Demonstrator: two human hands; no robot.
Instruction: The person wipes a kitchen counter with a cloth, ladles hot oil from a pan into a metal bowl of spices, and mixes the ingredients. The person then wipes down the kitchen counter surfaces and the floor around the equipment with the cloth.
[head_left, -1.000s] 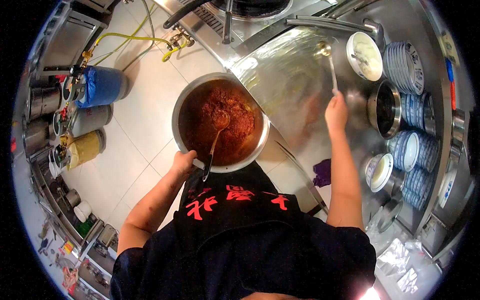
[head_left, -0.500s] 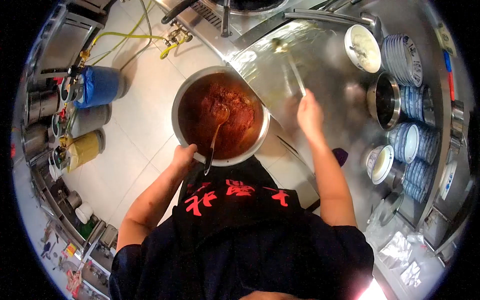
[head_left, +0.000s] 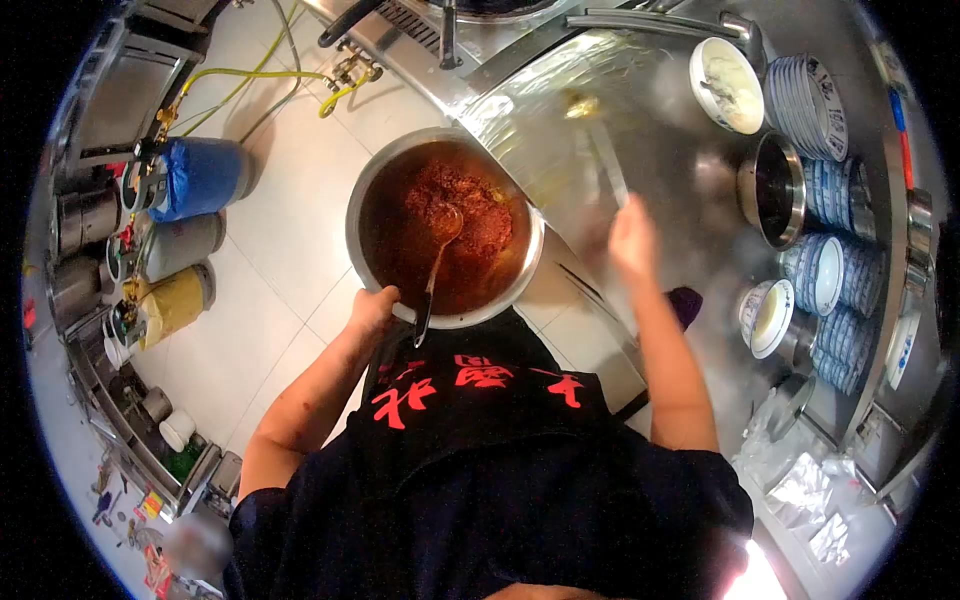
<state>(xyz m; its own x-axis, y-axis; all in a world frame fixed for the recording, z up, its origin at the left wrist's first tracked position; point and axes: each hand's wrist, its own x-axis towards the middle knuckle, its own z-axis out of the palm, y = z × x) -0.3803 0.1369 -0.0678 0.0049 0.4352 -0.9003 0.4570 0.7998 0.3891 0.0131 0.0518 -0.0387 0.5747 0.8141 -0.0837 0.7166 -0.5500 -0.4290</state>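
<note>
My left hand (head_left: 374, 308) is closed on the near left rim of a large metal basin (head_left: 358, 230). Dark red, oily sauce with a thick clumpy mass (head_left: 470, 215) fills its lower part. A serving spoon (head_left: 436, 265) rests in it, bowl in the sauce, black handle leaning over the near rim beside my left hand. My right hand (head_left: 632, 240), smeared by motion, grips the pale handle of a ladle (head_left: 610, 165). The ladle's small shiny head is blurred and lies over the wet steel worktop, right of the basin.
Along the worktop's right side stand a bowl of white paste (head_left: 730, 85), stacked plates (head_left: 805, 108), a steel pot (head_left: 775, 190), stacked bowls (head_left: 812, 275) and a bowl of pale liquid (head_left: 768, 318). Gas cylinders (head_left: 200, 180) with hoses stand on the left floor. A stove (head_left: 490, 12) is at the top.
My right hand and the ladle have shifted slightly right and downward over the worktop. My left hand stays on the basin's rim. The whole view has shifted slightly.
</note>
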